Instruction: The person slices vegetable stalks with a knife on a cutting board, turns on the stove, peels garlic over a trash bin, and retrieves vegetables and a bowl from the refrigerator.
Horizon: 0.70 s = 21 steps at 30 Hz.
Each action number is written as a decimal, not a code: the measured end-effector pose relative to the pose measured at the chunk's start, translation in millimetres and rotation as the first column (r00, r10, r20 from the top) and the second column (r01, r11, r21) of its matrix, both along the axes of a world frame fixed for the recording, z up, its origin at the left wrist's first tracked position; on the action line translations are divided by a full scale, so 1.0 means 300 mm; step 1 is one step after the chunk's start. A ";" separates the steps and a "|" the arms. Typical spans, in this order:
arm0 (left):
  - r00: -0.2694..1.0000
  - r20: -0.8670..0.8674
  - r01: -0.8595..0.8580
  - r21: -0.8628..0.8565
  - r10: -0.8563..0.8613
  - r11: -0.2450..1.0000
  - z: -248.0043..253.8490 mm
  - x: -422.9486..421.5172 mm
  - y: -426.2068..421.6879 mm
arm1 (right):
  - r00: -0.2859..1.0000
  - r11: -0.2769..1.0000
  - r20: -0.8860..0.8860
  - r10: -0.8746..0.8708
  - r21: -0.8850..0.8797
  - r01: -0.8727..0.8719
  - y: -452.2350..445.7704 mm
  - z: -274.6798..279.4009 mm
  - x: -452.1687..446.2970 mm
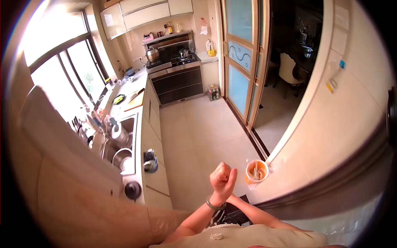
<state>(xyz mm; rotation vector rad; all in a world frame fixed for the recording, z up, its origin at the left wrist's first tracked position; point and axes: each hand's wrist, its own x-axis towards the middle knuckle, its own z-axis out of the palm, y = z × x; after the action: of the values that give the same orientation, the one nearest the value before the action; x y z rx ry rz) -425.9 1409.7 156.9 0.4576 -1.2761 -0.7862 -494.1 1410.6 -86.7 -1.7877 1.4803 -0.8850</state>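
Observation:
My left hand [223, 178] is raised in front of my body with its fingers curled into a fist, and nothing shows in it. A bangle [216, 203] circles that wrist. From the right, my right forearm [258, 215] crosses behind the left wrist. The right hand is hidden there, so its fingers cannot be seen. Nearest to my left hand is an orange bin [256, 172] with a clear liner and some waste inside, standing on the floor against the wall. My hand and the bin are apart.
A counter on the left holds a sink [134, 159] with a pot [123, 158] in it, and a cutting board [135, 101]. At the back is a stove [175, 78] with a kettle [152, 54]. A sliding door [240, 58] stands partly open on the right.

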 end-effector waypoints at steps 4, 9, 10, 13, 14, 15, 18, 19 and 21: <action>1.000 -0.001 0.028 -0.021 -0.028 0.999 0.092 -0.038 -0.372 | 0.985 0.979 -0.130 -0.117 0.154 0.136 -0.362 -0.086 -0.207; 0.994 0.061 0.094 0.014 -0.094 0.996 0.105 -0.050 -0.782 | 0.870 0.768 0.119 -0.479 0.537 0.349 -0.616 -0.329 -0.544; 0.994 0.076 0.075 -0.017 -0.073 0.997 0.101 -0.044 -0.888 | 0.853 0.735 0.097 -0.513 0.564 0.378 -0.666 -0.300 -0.584; 0.994 0.112 0.014 -0.029 -0.011 0.999 0.074 -0.003 -1.211 | 0.787 0.647 0.072 -0.613 0.617 0.448 -0.859 -0.396 -0.718; 0.991 0.133 -0.027 -0.019 0.030 0.999 0.057 0.013 -1.323 | 0.794 0.627 -0.010 -0.608 0.607 0.488 -0.963 -0.367 -0.751; 0.986 0.153 -0.072 -0.009 0.072 0.997 0.036 0.033 -1.435 | 0.788 0.605 -0.070 -0.611 0.601 0.523 -1.090 -0.336 -0.780; 0.950 0.232 -0.240 0.120 0.208 0.963 -0.063 0.111 -1.757 | 0.843 0.719 -0.052 -0.536 0.495 0.488 -1.591 -0.312 -0.848; 0.954 0.201 -0.263 0.220 0.221 0.939 -0.063 0.134 -1.850 | 0.864 0.763 -0.053 -0.501 0.444 0.470 -1.782 -0.309 -0.847; 0.927 0.191 -0.371 0.332 0.323 0.867 -0.080 0.193 -2.020 | 0.904 0.828 -0.124 -0.409 0.367 0.425 -2.195 -0.215 -0.785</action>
<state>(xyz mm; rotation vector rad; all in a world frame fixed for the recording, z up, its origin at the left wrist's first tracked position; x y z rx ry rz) -367.9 803.6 133.0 1.0264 -1.1210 -0.6908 -729.6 752.0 -151.1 -1.2161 1.9627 -0.6925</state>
